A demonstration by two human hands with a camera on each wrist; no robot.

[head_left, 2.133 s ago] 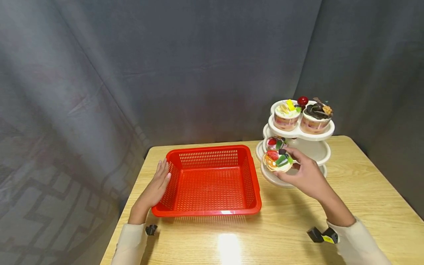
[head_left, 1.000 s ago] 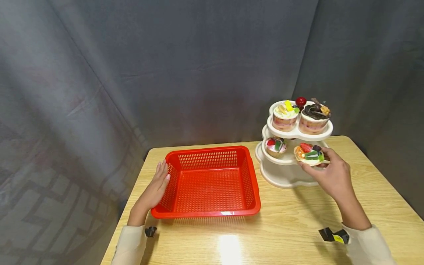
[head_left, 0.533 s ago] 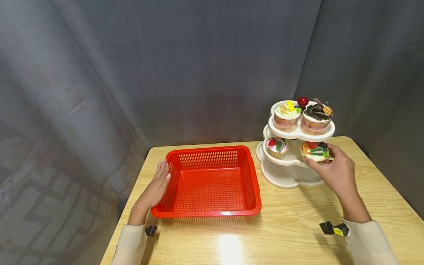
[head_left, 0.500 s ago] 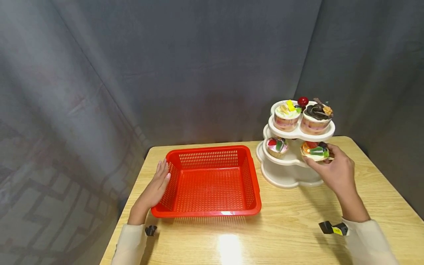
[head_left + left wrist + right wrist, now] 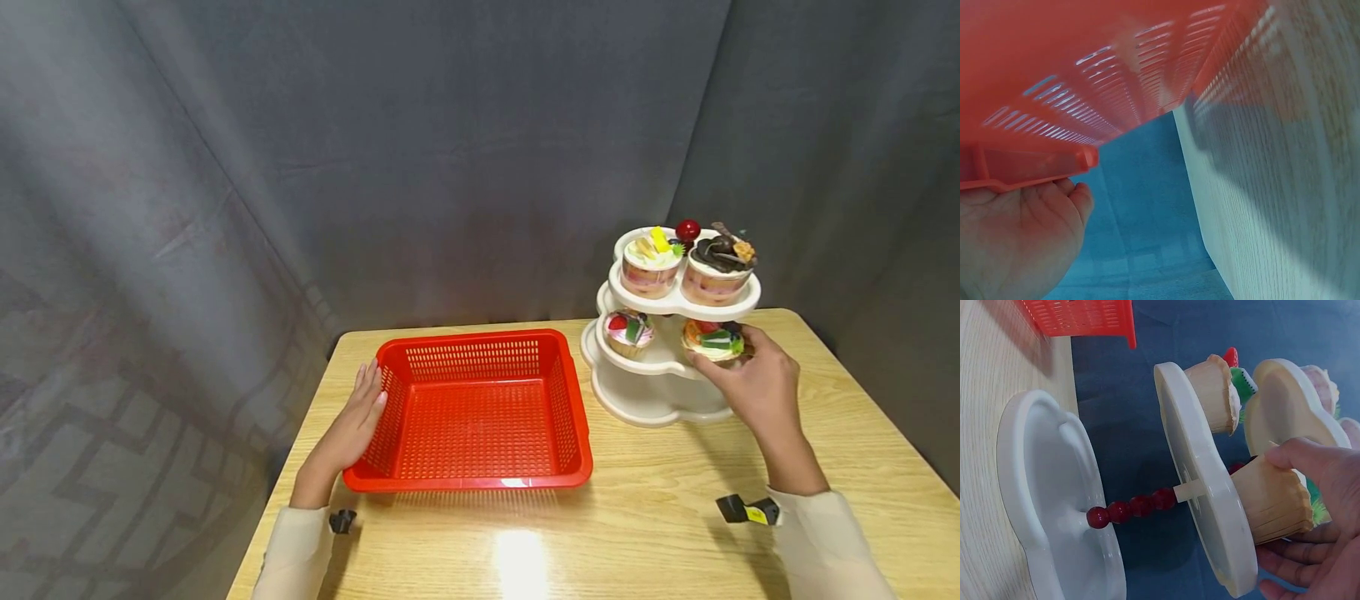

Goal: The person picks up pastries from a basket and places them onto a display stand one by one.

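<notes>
My right hand (image 5: 763, 385) grips a fruit-topped cupcake (image 5: 712, 342) between thumb and fingers, at the right side of the middle tier of a white three-tier stand (image 5: 652, 367). In the right wrist view the cupcake's tan wrapper (image 5: 1272, 497) meets the tier's surface. A second cupcake (image 5: 628, 332), pink with a strawberry, sits on the same tier to its left. Two dessert cups, one with yellow fruit (image 5: 649, 265) and one with dark topping (image 5: 716, 271), stand on the top tier. My left hand (image 5: 352, 425) rests with straight fingers on the left rim of a red basket (image 5: 468, 483).
The basket stands left of the stand on a wooden table (image 5: 637, 517), with nothing in it. A grey curtain (image 5: 480, 167) hangs behind the table. The top tier (image 5: 682, 307) overhangs the held cupcake closely. Red beads (image 5: 1141, 506) form the stand's post.
My right hand has carried the cupcake rightward from in front of the stand, then in onto the middle tier beneath the top one. My left hand has stayed at the basket.
</notes>
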